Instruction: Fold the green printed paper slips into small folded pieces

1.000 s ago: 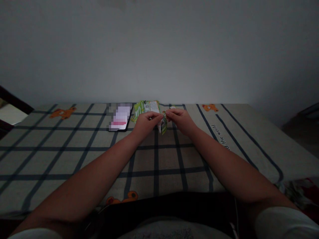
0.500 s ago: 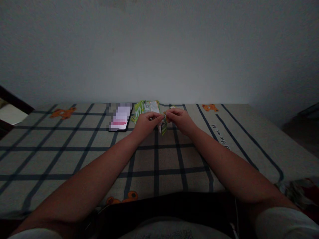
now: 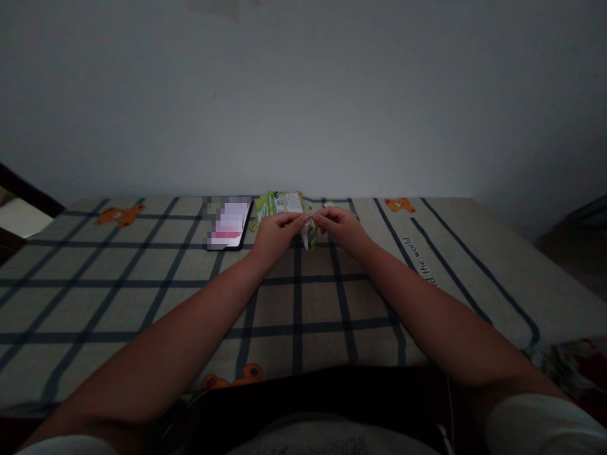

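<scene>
My left hand (image 3: 279, 234) and my right hand (image 3: 342, 227) meet over the far middle of the table, fingertips almost touching. Between them they pinch a small crumpled green and white wrapper (image 3: 310, 237), whose lower end hangs below the fingertips. What is inside the wrapper, if anything, cannot be made out. A larger green packet (image 3: 284, 202) with a white printed label lies just behind my left hand, partly covered by it. Behind my right hand, a small pale piece (image 3: 328, 205) shows beside the fingers.
A phone (image 3: 231, 222) with a lit, blurred screen lies left of the green packet. The checked tablecloth (image 3: 317, 303) has bear prints and lettering. A plain wall (image 3: 303, 101) rises behind the table, and a dark wooden frame (image 3: 21, 193) stands at the far left.
My fingertips have come slightly closer together. The wrapper between them has shifted and its hanging end sits a little higher. The phone and the green packet have not moved.
</scene>
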Demonstrator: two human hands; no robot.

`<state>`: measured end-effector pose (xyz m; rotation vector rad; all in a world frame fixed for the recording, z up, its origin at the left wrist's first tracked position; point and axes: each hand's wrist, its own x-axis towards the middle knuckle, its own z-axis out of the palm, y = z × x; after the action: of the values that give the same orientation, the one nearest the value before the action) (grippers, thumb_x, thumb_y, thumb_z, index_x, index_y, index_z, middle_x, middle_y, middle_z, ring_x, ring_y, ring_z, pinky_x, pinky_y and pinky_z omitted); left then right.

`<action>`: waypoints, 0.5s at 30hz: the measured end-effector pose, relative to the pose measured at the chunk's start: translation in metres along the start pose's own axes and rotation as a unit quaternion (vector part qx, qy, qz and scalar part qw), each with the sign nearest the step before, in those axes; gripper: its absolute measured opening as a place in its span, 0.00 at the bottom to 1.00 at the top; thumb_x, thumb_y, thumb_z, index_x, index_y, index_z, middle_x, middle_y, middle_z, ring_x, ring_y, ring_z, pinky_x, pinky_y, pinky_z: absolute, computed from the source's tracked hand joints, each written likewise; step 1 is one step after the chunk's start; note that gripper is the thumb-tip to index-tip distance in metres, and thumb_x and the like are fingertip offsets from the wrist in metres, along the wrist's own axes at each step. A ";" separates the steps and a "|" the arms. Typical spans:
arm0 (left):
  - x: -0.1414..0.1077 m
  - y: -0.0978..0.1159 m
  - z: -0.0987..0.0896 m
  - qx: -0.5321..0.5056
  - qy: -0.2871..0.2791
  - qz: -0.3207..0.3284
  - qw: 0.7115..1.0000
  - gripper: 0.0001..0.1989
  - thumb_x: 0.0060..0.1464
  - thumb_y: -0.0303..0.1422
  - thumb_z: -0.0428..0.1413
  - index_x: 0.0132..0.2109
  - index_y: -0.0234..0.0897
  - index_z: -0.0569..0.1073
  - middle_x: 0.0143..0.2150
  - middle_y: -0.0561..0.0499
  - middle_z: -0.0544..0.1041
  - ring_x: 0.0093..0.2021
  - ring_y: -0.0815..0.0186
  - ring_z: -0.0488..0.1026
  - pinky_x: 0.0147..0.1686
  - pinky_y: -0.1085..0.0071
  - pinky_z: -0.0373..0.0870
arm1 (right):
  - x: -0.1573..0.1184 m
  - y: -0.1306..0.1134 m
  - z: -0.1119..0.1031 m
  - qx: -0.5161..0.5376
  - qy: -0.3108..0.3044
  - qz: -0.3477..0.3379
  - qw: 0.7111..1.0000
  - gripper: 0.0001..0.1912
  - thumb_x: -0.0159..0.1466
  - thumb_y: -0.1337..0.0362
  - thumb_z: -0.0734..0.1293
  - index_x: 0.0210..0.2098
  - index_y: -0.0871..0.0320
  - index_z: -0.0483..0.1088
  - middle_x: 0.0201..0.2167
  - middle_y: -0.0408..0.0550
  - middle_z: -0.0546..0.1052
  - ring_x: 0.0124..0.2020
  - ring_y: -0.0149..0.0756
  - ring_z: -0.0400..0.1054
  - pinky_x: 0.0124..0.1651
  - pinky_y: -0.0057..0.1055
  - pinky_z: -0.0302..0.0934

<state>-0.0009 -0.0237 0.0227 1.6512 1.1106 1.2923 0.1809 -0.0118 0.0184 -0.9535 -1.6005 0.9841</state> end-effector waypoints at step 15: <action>0.003 0.000 -0.001 -0.007 0.016 0.007 1.000 0.15 0.52 0.42 0.63 0.41 0.36 0.82 0.41 0.46 0.83 0.43 0.60 0.79 0.48 0.63 0.72 | 0.001 0.002 -0.002 -0.039 -0.016 -0.036 0.998 0.20 0.58 0.45 0.70 0.29 0.57 0.75 0.27 0.43 0.73 0.28 0.30 0.63 0.34 0.30 0.58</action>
<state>-0.0018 -0.0205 0.0239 1.6353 1.1083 1.3369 0.1829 -0.0095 0.0170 -0.9303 -1.6992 0.8966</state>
